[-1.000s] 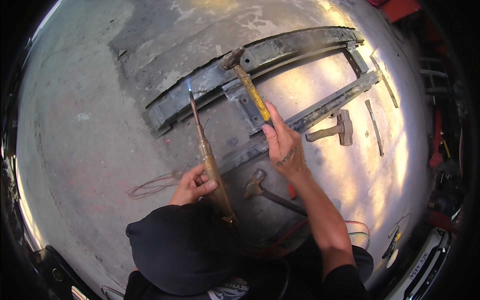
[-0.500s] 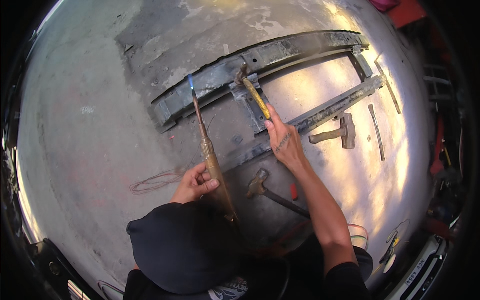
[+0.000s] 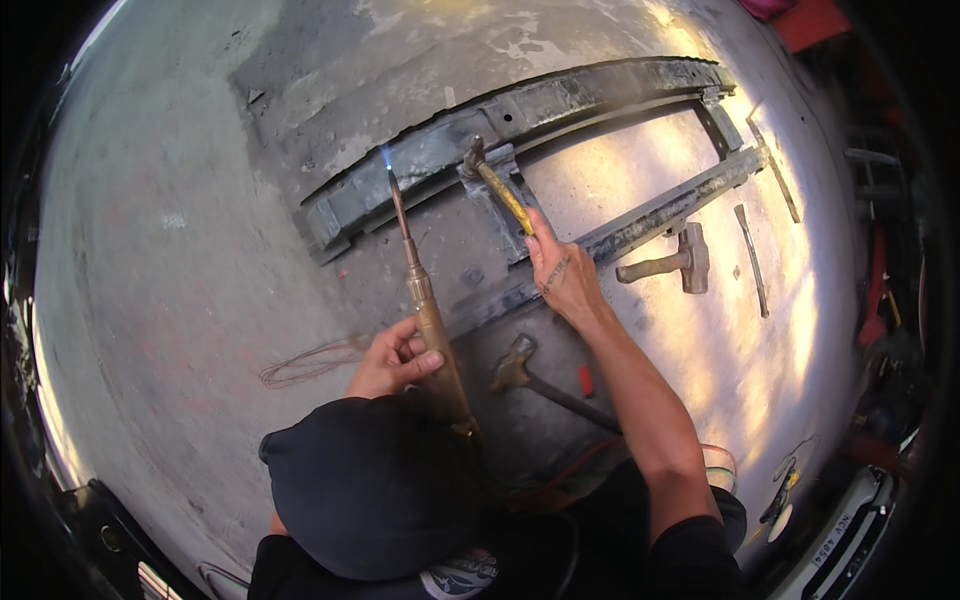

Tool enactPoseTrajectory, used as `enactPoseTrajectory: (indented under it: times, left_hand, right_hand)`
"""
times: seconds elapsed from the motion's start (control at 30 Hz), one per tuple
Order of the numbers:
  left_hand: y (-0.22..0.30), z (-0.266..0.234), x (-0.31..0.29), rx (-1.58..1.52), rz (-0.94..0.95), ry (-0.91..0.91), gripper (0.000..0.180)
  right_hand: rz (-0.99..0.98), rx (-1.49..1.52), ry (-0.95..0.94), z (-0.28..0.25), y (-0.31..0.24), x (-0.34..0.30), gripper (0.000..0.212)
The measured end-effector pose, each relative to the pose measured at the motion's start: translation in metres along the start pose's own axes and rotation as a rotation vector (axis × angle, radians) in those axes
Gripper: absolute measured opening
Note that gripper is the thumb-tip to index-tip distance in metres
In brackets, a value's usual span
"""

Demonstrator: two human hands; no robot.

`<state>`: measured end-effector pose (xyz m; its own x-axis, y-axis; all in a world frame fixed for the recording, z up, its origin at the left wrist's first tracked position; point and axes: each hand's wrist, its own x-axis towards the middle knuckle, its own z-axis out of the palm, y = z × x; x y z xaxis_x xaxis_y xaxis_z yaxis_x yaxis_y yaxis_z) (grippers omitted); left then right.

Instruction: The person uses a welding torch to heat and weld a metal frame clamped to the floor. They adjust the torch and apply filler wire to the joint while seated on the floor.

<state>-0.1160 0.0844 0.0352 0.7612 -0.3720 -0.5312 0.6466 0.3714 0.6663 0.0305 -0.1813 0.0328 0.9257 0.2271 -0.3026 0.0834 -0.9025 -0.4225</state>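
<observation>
My left hand (image 3: 398, 362) is closed around the brass body of a gas torch (image 3: 432, 325). A small blue flame (image 3: 387, 156) burns at the torch tip, over the left part of a long, curved grey metal beam (image 3: 560, 112). In my right hand (image 3: 562, 275) is a hammer (image 3: 504, 192), gripped near the end of its yellowish handle. Its worn head is over the bracket (image 3: 500, 165) joined to the beam; whether it touches cannot be made out. A straight, scuffed rail (image 3: 670, 205) of the same frame runs beyond my right wrist.
A sledgehammer (image 3: 690, 258) and a thin metal bar (image 3: 752, 262) lie on the concrete floor at the right. Nearer me is another hammer (image 3: 515, 365) beside a small red piece (image 3: 586, 380). Looped thin wire (image 3: 305, 367) lies left of my left hand. Car parts stand at the lower right.
The hammer head has shifted slightly left and down with my right hand. The torch has moved a little to the right, its flame still lit.
</observation>
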Motion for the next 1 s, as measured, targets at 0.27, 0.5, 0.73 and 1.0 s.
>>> enactPoseTrajectory:
  times: [0.27, 0.5, 0.73, 1.0]
  left_hand:
    - [-0.002, 0.000, -0.001, -0.018, -0.004, 0.026, 0.054]
    - [0.001, 0.000, 0.003, 0.002, -0.006, -0.009, 0.054]
    - [-0.008, -0.001, 0.001, 0.001, -0.017, 0.047, 0.054]
    - [-0.006, 0.004, 0.004, 0.115, 0.062, -0.001, 0.039]
  right_hand:
    - [-0.147, 0.313, 0.271, -0.033, -0.025, -0.023, 0.045]
    - [-0.085, 0.006, 0.124, 0.008, 0.008, 0.004, 0.045]
    - [-0.104, 0.123, 0.181, 0.010, 0.001, -0.004, 0.047]
    - [-0.210, -0.068, 0.243, -0.059, 0.081, -0.033, 0.039]
